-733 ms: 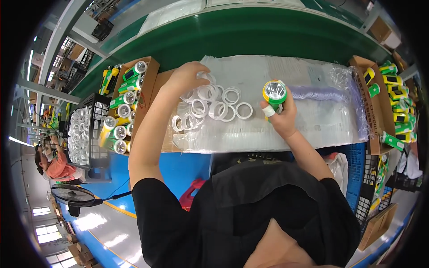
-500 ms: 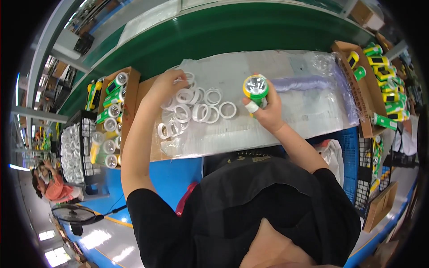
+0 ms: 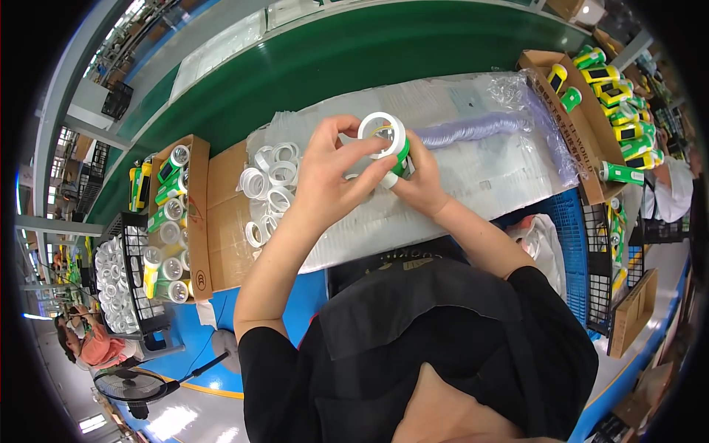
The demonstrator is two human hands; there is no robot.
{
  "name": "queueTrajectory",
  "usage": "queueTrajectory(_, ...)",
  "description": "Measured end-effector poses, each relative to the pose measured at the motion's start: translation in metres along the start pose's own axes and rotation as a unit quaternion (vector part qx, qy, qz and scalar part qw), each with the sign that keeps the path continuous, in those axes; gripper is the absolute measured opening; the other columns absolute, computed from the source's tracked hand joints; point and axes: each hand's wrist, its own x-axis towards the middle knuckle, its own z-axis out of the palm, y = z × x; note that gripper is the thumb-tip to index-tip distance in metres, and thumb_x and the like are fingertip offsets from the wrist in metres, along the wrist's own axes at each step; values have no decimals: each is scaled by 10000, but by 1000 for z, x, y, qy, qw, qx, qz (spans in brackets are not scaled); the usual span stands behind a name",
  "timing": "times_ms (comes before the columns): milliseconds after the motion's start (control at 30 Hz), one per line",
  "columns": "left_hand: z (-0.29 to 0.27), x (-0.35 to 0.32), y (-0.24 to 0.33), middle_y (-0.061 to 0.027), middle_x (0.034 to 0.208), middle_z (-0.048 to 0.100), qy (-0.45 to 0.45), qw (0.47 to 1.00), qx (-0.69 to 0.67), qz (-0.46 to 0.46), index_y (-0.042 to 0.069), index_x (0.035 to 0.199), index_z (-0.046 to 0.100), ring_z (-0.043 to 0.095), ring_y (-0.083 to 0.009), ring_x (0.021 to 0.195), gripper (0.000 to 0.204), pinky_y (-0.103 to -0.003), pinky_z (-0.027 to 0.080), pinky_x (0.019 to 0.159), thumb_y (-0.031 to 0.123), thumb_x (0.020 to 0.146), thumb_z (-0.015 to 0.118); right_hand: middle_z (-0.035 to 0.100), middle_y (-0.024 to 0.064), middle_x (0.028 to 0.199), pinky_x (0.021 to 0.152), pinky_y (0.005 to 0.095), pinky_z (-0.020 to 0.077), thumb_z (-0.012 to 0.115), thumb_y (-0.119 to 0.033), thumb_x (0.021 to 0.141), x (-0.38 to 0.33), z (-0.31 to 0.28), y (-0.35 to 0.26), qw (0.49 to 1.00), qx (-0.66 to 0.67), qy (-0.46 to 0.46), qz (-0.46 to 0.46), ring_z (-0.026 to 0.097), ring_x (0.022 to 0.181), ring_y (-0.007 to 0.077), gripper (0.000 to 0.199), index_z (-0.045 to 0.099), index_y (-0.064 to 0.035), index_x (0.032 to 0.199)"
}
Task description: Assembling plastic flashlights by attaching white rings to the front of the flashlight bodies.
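Observation:
My left hand (image 3: 343,166) grips a white plastic ring (image 3: 399,134) between thumb and fingers, at the lens end of a flashlight. That green flashlight (image 3: 403,164) is held from the right by my closed right hand (image 3: 423,177); its lower part is hidden behind my fingers. A pale wrap covers the right thumb's tip. Left of my left hand, several loose white rings (image 3: 282,173) lie in a heap on the plastic-covered work surface (image 3: 354,236). Whether the ring is fully seated around the lens end, I cannot tell.
A cardboard box (image 3: 198,221) of green and yellow flashlights stands left, beside a black crate (image 3: 136,258) of clear parts. Another box (image 3: 583,148) of flashlights is at the right, near a purple plastic roll (image 3: 473,133). A fan (image 3: 131,384) and a person (image 3: 100,341) are farther left.
My left hand has moved right from the heap, bringing a white ring to the flashlight's lens end. The right hand still holds the flashlight, now slightly farther left in view.

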Motion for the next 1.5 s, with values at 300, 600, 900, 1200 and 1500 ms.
queueTrajectory(300, 1, 3, 3, -96, 1003, 581, -20, 999, 27, 1, 113, 976, 719, 567, -248, 901, 284, -347, 455, 678, 172, 712, 808, 423, 163, 1408, 1012, 406, 416, 765, -365, 806, 19, -28, -5, 960, 254, -95, 73, 500, 1234, 278, 944, 191, -129, 1517)
queueTrajectory(600, 6, 5, 12, -121, 1060, 591, -58, 998, 4, -4, 112, 1022, 686, 590, -299, 956, 341, -390, 506, 770, 164, 708, 807, 599, 101, 1196, 829, 335, 514, 783, -202, 760, 77, -85, -30, 948, -108, -254, -159, 628, 1016, 259, 374, 649, -54, 1076)
queueTrajectory(900, 48, -4, 6, -90, 1031, 660, -8, 995, -75, -63, 91, 1015, 590, 648, -314, 946, 398, -375, 534, 778, 80, 683, 808, 553, 85, 899, 673, 358, 491, 735, -104, 706, 130, -79, -95, 796, -309, -515, -80, 604, 806, 265, 237, 612, -37, 897)
queueTrajectory(1200, 58, -4, -2, -83, 952, 649, 24, 997, -71, -20, 95, 987, 591, 623, -292, 864, 364, -383, 501, 716, 127, 696, 807, 553, 109, 791, 603, 361, 460, 732, -127, 649, 129, -80, -86, 785, -315, -526, -86, 587, 708, 271, 254, 591, -13, 827)
queueTrajectory(1500, 58, 8, -7, -62, 908, 635, 2, 994, -99, -44, 109, 997, 610, 609, -236, 781, 393, -360, 498, 677, 144, 672, 827, 567, 142, 677, 555, 357, 447, 729, -442, 680, 104, -71, -80, 860, -401, -286, 133, 574, 628, 285, 493, 552, 10, 765)
